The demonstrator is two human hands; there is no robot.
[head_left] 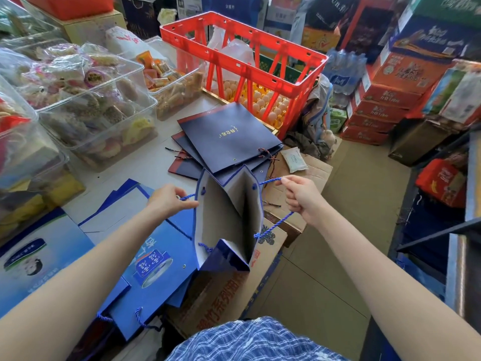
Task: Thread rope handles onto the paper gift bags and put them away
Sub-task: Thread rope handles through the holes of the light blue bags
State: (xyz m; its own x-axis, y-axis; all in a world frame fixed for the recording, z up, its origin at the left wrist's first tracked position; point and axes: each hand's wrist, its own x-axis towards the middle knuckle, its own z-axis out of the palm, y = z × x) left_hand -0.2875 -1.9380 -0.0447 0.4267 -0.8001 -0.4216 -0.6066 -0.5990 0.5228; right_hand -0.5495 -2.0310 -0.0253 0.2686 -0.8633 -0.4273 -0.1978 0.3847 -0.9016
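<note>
Gift bag (229, 220) hangs open at frame ctr, L hand (169, 199) & R hand (299, 196) each pinching a blue rope handle (270, 181), navy bags (226, 134) stacked above.

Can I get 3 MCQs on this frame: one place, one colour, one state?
1. Where does the navy bag stack lie?
A. In the red crate
B. On the table in front of the red crate
C. On the floor

2. What colour is the rope on the open bag?
A. Blue
B. White
C. Red

3. What is the right hand doing?
A. Resting flat on the table
B. Hanging idle
C. Pinching the rope

Answers:
1 B, the stack lies on the table top just before the crate.
2 A, the twisted cord is blue on both sides.
3 C, its fingers close on the rope; the left hand grips the other handle.
</note>
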